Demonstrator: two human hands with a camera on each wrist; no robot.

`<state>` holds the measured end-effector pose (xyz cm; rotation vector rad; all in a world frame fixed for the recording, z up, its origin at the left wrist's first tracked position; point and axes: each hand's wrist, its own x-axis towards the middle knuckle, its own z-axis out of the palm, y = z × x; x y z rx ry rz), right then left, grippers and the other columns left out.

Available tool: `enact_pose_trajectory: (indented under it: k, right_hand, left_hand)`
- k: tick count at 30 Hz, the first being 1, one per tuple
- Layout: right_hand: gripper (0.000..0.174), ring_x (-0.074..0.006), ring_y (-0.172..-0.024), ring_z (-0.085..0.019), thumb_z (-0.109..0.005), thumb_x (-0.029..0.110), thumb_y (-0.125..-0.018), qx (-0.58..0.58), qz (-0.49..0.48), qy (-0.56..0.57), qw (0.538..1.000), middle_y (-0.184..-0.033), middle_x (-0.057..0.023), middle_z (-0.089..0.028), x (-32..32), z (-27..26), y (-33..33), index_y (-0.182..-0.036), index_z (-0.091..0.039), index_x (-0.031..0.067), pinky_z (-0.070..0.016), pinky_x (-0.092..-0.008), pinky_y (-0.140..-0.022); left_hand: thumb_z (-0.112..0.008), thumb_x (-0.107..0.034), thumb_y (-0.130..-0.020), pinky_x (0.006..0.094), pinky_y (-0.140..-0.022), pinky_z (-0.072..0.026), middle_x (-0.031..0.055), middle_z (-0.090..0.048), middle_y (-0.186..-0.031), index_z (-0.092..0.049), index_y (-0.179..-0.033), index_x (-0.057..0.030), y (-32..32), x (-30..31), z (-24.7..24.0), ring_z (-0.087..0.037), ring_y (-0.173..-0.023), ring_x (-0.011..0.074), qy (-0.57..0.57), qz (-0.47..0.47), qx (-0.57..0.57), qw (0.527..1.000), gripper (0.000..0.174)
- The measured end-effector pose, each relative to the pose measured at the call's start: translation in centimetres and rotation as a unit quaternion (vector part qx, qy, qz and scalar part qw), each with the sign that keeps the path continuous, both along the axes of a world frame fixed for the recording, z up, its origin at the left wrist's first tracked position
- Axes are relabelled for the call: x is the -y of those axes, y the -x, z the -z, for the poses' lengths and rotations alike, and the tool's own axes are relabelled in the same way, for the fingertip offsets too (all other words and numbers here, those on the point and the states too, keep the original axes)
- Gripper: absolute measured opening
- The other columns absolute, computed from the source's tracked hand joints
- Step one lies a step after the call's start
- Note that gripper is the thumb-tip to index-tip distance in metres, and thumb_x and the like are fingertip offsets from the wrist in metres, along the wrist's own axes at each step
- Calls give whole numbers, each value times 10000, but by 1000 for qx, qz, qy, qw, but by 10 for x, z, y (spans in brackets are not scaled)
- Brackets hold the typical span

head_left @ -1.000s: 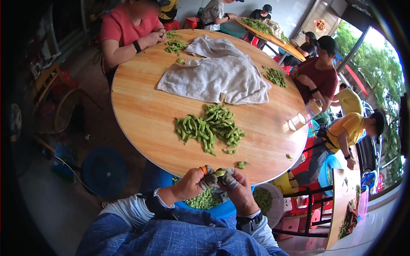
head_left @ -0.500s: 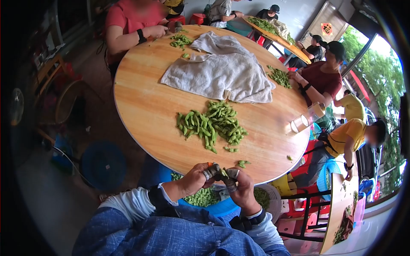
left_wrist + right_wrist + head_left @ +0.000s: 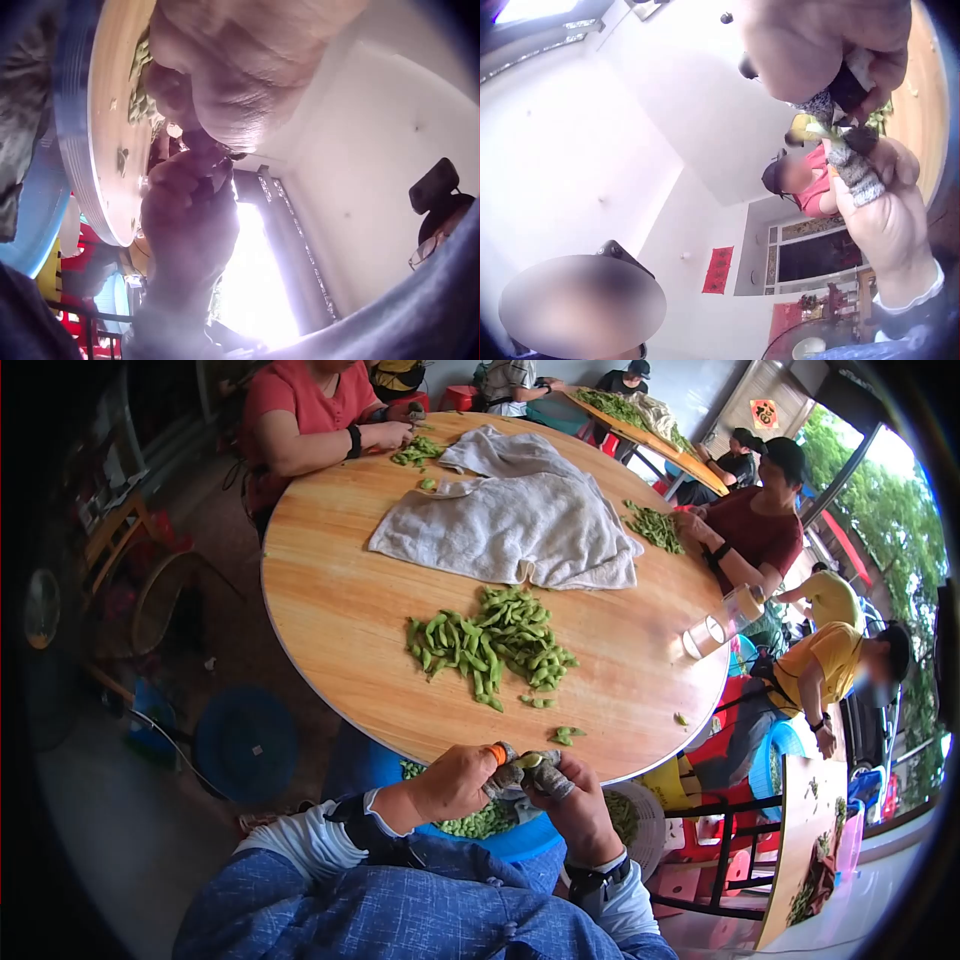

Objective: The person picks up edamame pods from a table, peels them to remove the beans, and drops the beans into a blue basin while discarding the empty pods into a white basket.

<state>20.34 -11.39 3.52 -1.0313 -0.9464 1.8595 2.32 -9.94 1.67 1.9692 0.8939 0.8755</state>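
Both hands meet just off the near edge of the round table (image 3: 330,650), above a blue basin of shelled beans (image 3: 480,822). Between their covered fingertips is a green pod (image 3: 528,760). The left hand (image 3: 455,785) pinches it from one side, an orange band on a finger; the right hand (image 3: 580,805) pinches it from the other. In the right wrist view the left hand (image 3: 889,217) shows grey knitted finger covers, with a bit of green pod (image 3: 817,131) at the fingertips. A pile of pods (image 3: 490,645) lies on the table beyond the hands.
A grey-white cloth (image 3: 510,520) lies mid-table. A few pods (image 3: 566,735) sit by the near edge; a clear cup (image 3: 705,637) is at the right. People in red (image 3: 300,415) and maroon (image 3: 755,530) sit across. A white basket (image 3: 640,825) stands beside the blue basin.
The hands have shifted slightly and their fingers have turned around the pod, which shows more plainly now. Compared with one second ago, the person in maroon has a hand at the far pods.
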Motion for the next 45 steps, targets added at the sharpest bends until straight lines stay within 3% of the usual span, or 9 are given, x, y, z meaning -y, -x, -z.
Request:
enact_pose_trajectory:
  k: [7, 16, 28, 32, 38, 41, 43, 44, 45]
  right_hand:
    - [197, -44, -591, -399, -511, 207, -829, 7, -6, -21, 1000, -708, 22, -498, 2, -2, 2, -934, -526, 41, -302, -178, -523]
    - [207, -45, -566, -400, -513, 234, -830, -23, 16, 12, 1000, -688, 18, -496, 3, -9, 5, -884, -520, 34, -294, -175, -493]
    - [175, -36, -569, -396, -530, 201, -825, 57, -11, -53, 997, -689, 29, -501, 2, 2, 1, -861, -523, 31, -298, -173, -503]
    - [110, -41, -630, -438, -539, 115, -812, 58, 12, -87, 994, -742, 27, -526, 6, -4, 7, -868, -534, 21, -337, -177, -544]
    - [115, -97, -706, -500, -564, 48, -777, 81, 39, -196, 976, -769, -5, -548, 9, 14, 9, -873, -525, -3, -405, -229, -604]
    - [140, -157, -698, -524, -579, 22, -746, 292, 4, -345, 892, -740, -59, -542, 8, -2, 4, -874, -525, 4, -414, -240, -597]
    - [136, -130, -695, -537, -595, 32, -738, 379, -22, -508, 773, -737, -78, -558, -1, -1, 2, -862, -543, 11, -422, -246, -578]
    - [134, -116, -693, -544, -602, 37, -735, 416, -35, -580, 700, -735, -87, -566, -4, -1, 1, -856, -552, 15, -426, -248, -569]
    - [131, -112, -689, -542, -599, 31, -736, 421, -37, -574, 702, -736, -81, -568, -3, -1, 1, -857, -550, 12, -427, -244, -576]
  left_hand:
    - [-545, 18, -590, 374, -652, -430, 189, -556, -792, -514, -919, 13, 0, -2, -1, -537, -767, 366, -48, 4, -92, 995, 331]
    - [-443, 49, -582, 396, -621, -428, 245, -528, -731, -496, -913, 56, -1, -7, 8, -523, -720, 390, -10, 32, 37, 999, 334]
    - [-482, 41, -562, 384, -632, -437, 229, -546, -774, -501, -952, 55, -1, -6, 11, -532, -753, 379, -15, 35, -36, 999, 390]
    - [-502, -52, -764, 318, -635, -421, 123, -551, -753, -512, -893, -1, -5, -2, 10, -553, -720, 254, 45, 30, 51, 997, 139]
    - [-404, -161, -876, 243, -488, -370, 17, -474, -614, -516, -853, -45, -14, 1, 18, -449, -537, 96, 163, 8, 226, 960, 163]
    - [-368, -189, -891, 197, -429, -314, -3, -447, -578, -512, -836, -71, -13, 4, 16, -404, -480, 62, 397, 15, 296, 868, 194]
    - [-374, -188, -884, 176, -408, -280, -13, -439, -556, -508, -825, -80, -13, 1, 21, -380, -454, 46, 485, 36, 361, 796, 182]
    - [-368, -181, -882, 187, -397, -284, -15, -438, -557, -495, -825, -78, -12, -2, 21, -379, -444, 55, 498, 40, 345, 795, 174]
    - [-366, -179, -882, 184, -400, -286, -16, -441, -564, -497, -836, -76, -11, -2, 20, -383, -450, 55, 503, 31, 324, 800, 173]
